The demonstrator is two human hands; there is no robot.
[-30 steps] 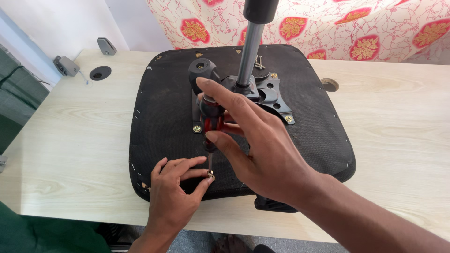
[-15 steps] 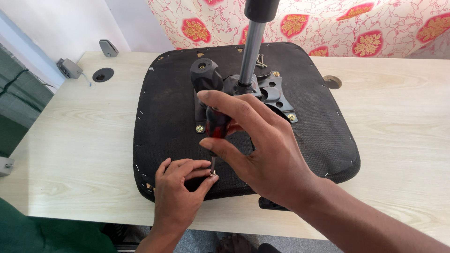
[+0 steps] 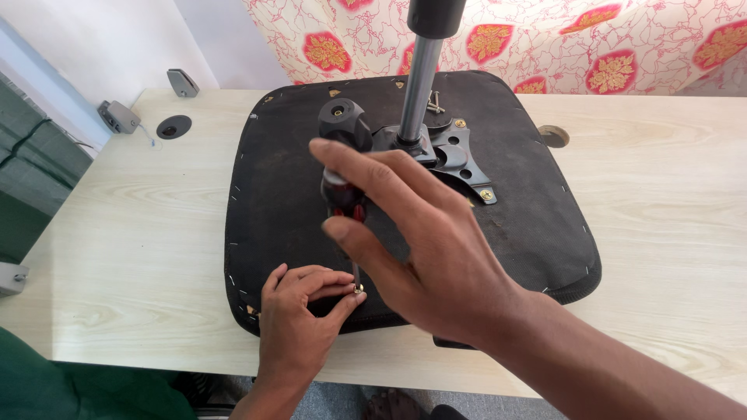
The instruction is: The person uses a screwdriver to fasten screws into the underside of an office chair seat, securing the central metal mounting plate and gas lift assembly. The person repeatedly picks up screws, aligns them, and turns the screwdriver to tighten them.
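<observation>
head view: screwdriver (image 3: 346, 198) between both hands

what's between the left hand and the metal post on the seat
In the head view, the right hand gripping the red-and-black screwdriver lies between the left hand and the post. Its tip meets a small screw at the left fingertips.

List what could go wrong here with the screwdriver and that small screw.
1. The left hand pinches the small screw right at the tip of the screwdriver; a slip could jab the fingertips.
2. The right hand grips only the handle, so the tip may skid off and gouge the black seat base.
3. The screw sits near the seat's front edge and could drop off the table.
</observation>
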